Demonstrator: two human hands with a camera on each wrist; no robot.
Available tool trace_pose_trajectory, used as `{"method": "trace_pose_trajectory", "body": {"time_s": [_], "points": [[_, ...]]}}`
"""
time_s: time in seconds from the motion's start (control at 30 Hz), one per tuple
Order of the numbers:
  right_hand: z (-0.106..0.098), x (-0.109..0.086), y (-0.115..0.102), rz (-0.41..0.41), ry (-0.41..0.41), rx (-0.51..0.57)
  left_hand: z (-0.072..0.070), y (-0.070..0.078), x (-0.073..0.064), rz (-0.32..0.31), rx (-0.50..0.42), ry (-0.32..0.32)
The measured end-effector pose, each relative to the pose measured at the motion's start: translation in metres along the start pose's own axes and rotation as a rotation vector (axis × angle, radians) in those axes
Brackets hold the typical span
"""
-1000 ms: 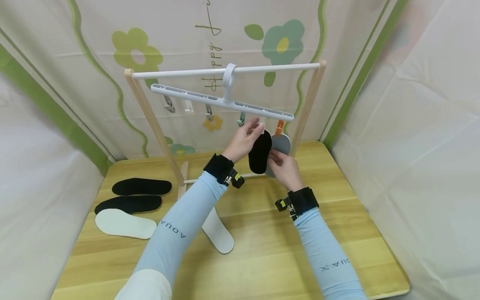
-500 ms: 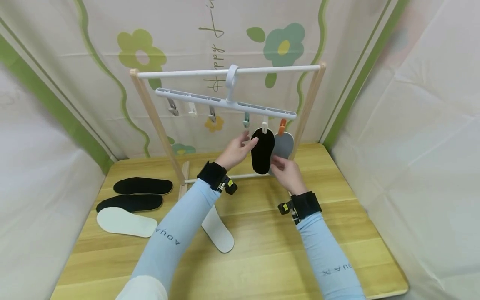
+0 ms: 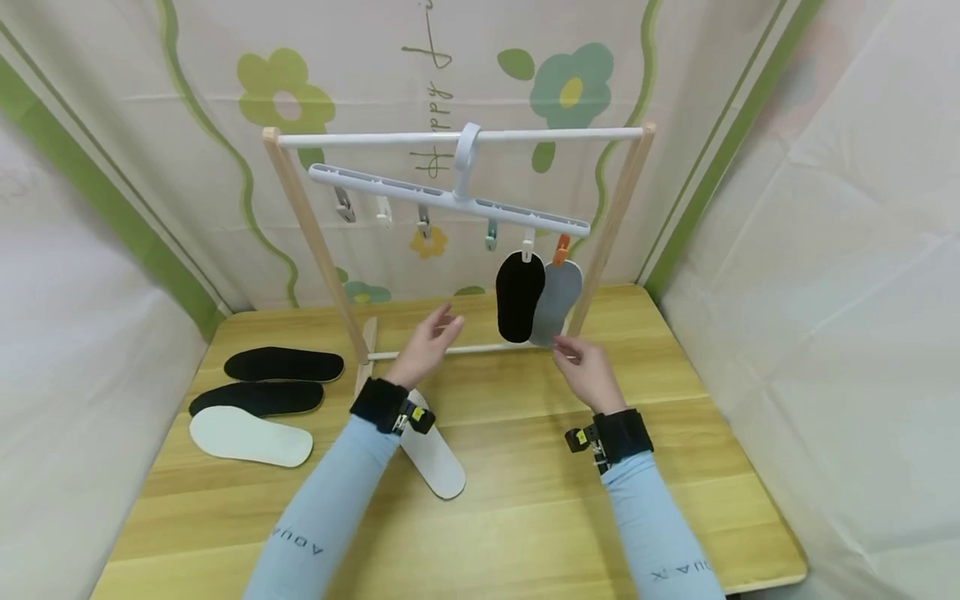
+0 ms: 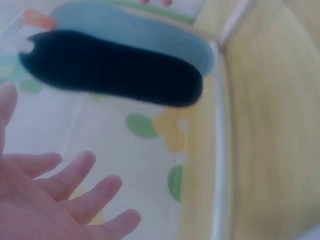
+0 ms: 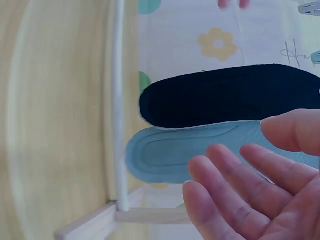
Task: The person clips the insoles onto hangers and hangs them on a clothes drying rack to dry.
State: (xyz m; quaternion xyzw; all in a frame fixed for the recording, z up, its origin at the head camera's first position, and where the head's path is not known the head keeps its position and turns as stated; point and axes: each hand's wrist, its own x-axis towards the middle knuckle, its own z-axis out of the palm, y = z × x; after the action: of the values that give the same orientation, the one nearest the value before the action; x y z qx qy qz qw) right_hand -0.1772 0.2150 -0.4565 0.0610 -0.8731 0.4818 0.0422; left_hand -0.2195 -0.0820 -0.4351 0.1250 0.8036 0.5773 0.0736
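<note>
A black insole (image 3: 520, 298) hangs from a white clip (image 3: 528, 246) near the right end of the tilted hanger (image 3: 450, 200). Beside it, partly behind, a grey insole (image 3: 558, 300) hangs from an orange clip (image 3: 561, 250). My left hand (image 3: 425, 346) is left of the black insole, apart from it, its fingers loosely spread and holding nothing in the left wrist view. My right hand (image 3: 588, 371) is by the grey insole's lower end; in the right wrist view its relaxed fingers (image 5: 235, 165) overlap that insole and grip nothing.
Two black insoles (image 3: 285, 364) and a white insole (image 3: 250, 437) lie at the table's left. Another white insole (image 3: 435, 458) lies below my left wrist. The hanger hooks over the white bar of a wooden rack (image 3: 307, 217). Several other clips (image 3: 423, 221) hang with nothing in them.
My left hand has left the white clip and the black insole, moving down and left. My right hand has drawn down and slightly right from the insoles, which now hang from their clips.
</note>
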Motion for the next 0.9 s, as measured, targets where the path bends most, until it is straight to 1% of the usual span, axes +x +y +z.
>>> {"method": "trace_pose_trajectory", "body": {"time_s": [0.1,0.2,0.33,0.43,0.57,0.67,0.8,0.9], "points": [[0.004,-0.009,0.007,-0.003,0.005,0.008,-0.010,-0.013,-0.018,-0.016,-0.007,0.057],[0.009,-0.019,0.015,0.027,0.004,0.018,-0.017,-0.022,-0.035,-0.035,-0.027,0.113],[0.019,-0.031,0.023,0.085,-0.011,0.038,-0.021,-0.034,-0.057,-0.066,-0.070,0.166],[0.027,-0.039,0.026,0.107,-0.017,0.037,-0.023,-0.044,-0.075,-0.108,-0.083,0.189],[0.036,-0.047,0.026,0.105,-0.026,0.014,-0.027,-0.058,-0.098,-0.174,-0.087,0.232],[0.038,-0.053,0.025,0.100,-0.041,-0.008,-0.028,-0.067,-0.114,-0.208,-0.099,0.264],[0.039,-0.060,0.023,0.084,-0.062,-0.014,-0.026,-0.075,-0.133,-0.229,-0.120,0.284],[0.039,-0.065,0.022,0.065,-0.077,-0.010,-0.024,-0.079,-0.146,-0.243,-0.118,0.296]]}}
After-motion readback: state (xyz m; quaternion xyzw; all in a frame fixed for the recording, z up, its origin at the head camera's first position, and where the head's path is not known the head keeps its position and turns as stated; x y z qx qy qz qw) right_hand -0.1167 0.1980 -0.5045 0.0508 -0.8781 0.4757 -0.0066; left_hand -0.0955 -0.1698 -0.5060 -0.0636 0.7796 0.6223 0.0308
